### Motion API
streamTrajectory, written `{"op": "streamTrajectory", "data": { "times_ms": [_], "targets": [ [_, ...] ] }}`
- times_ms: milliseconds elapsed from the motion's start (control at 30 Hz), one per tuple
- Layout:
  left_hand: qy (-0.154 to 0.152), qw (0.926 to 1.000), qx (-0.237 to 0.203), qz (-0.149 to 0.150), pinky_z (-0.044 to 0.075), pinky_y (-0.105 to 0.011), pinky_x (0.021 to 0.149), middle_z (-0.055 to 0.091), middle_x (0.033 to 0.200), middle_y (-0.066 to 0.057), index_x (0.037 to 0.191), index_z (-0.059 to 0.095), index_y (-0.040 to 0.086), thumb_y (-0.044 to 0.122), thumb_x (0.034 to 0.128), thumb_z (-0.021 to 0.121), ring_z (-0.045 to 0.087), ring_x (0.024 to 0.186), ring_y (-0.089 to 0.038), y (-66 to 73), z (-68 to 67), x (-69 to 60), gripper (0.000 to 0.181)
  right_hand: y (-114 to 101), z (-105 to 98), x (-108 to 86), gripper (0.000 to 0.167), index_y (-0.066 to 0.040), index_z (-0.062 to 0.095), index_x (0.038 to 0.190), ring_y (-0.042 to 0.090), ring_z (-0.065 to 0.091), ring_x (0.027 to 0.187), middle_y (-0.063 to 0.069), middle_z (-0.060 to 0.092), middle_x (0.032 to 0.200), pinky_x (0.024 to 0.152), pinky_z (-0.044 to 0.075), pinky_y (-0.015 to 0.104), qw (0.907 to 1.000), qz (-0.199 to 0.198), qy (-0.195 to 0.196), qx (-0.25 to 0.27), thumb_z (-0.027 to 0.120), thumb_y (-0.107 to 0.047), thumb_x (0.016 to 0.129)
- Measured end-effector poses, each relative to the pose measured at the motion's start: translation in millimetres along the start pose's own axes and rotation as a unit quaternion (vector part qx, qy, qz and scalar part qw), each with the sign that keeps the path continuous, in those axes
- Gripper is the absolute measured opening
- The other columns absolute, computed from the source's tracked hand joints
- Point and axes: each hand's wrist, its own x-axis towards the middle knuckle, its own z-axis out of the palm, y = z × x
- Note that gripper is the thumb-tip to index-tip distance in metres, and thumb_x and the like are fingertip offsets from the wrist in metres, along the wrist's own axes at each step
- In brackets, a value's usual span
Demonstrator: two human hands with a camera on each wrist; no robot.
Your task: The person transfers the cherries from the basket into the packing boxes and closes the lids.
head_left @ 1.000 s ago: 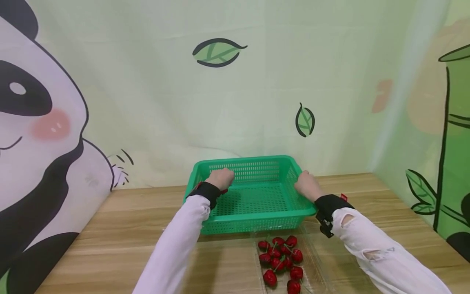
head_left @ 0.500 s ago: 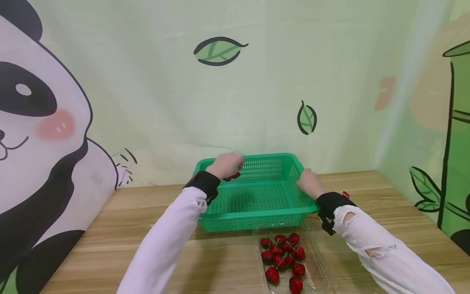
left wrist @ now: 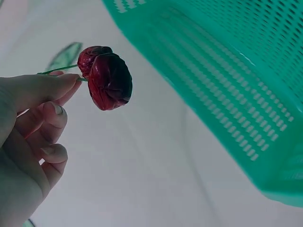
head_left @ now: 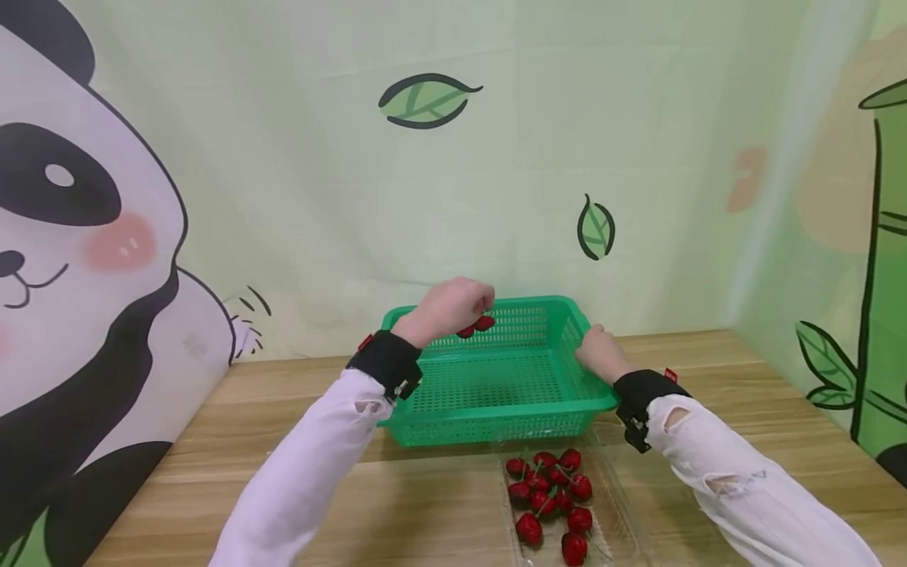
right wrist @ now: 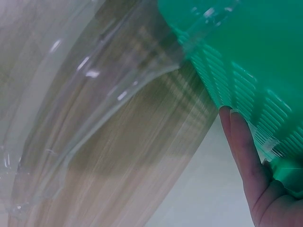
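Two dark red cherries [left wrist: 110,81] hang by their green stems, which my left hand [head_left: 448,305] pinches between thumb and fingertips. In the head view that hand is over the left part of the green plastic basket [head_left: 489,417]. My right hand [head_left: 601,354] grips the basket's right rim; the right wrist view has its fingers [right wrist: 241,142] against the slotted outer wall. In front of the basket, a clear plastic box [head_left: 623,504] holds several cherries [head_left: 542,502] with stems. Part of the left rim is hidden behind my left hand and wrist.
The basket and box stand on a wood-grain table [head_left: 305,441]. A pale cloth backdrop [head_left: 524,157] rises close behind the basket, printed with a panda [head_left: 78,236] at left and bamboo at right.
My left hand has risen and moved right with the two cherries, which show more plainly now. The right hand stays on the basket rim. The head view has shifted slightly.
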Motion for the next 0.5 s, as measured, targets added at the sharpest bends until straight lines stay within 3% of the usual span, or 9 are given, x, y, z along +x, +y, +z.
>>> {"op": "streamTrajectory", "data": {
  "times_ms": [233,500],
  "targets": [
    [0.019,0.9976,0.015,0.065,0.057,-0.033,0.087,0.077,0.107,-0.011,0.105,0.072,0.003,-0.004,0.0968,0.062,0.071,0.098,-0.024,30.6,-8.5,-11.2,0.014,1,0,0.7,0.053,0.035,0.031,0.132,0.028,0.052,0.073,0.045,0.060,0.110,0.065,0.045,0.034,1.0000,-0.006,-0.001,-0.003,0.046,-0.005,0.100],
    [0.020,0.9894,-0.001,0.144,0.054,-0.025,0.079,0.075,0.096,-0.006,0.093,0.069,0.005,-0.004,0.0971,0.065,0.064,0.083,-0.017,63.4,-4.4,-27.5,0.010,-1,-1,-0.1,0.059,0.037,0.023,0.136,0.027,0.054,0.072,0.044,0.061,0.109,0.063,0.044,0.032,0.9999,-0.006,-0.005,-0.011,0.045,-0.005,0.102]
  ]
}}
